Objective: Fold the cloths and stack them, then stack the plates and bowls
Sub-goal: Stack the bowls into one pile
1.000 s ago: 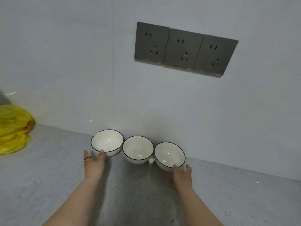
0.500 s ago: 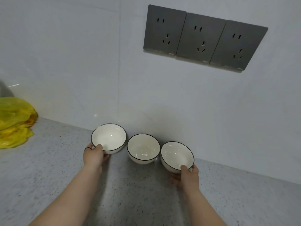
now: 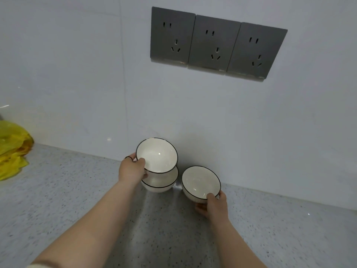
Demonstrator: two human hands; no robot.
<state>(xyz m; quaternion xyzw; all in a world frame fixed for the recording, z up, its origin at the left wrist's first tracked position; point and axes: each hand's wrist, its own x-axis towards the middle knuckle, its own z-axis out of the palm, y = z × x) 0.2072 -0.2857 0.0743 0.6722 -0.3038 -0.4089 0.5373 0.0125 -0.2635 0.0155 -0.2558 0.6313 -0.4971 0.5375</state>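
Three white bowls with thin black rims are near the wall on a speckled grey counter (image 3: pixel 58 200). My left hand (image 3: pixel 132 169) grips the rim of one bowl (image 3: pixel 157 156), thumb inside, and holds it over the middle bowl (image 3: pixel 159 183), which stands on the counter and is mostly covered. My right hand (image 3: pixel 211 206) grips the near rim of the right bowl (image 3: pixel 200 182), thumb inside, fingers underneath. That bowl is tilted toward me, next to the middle one. No cloths or plates are in view.
A crumpled yellow plastic bag (image 3: pixel 11 149) lies at the far left of the counter. The white wall rises right behind the bowls, with a row of three grey sockets (image 3: pixel 215 43) above them.
My left hand has lifted the left bowl and carried it rightward over the middle bowl. My right hand has tipped the right bowl up off the counter.
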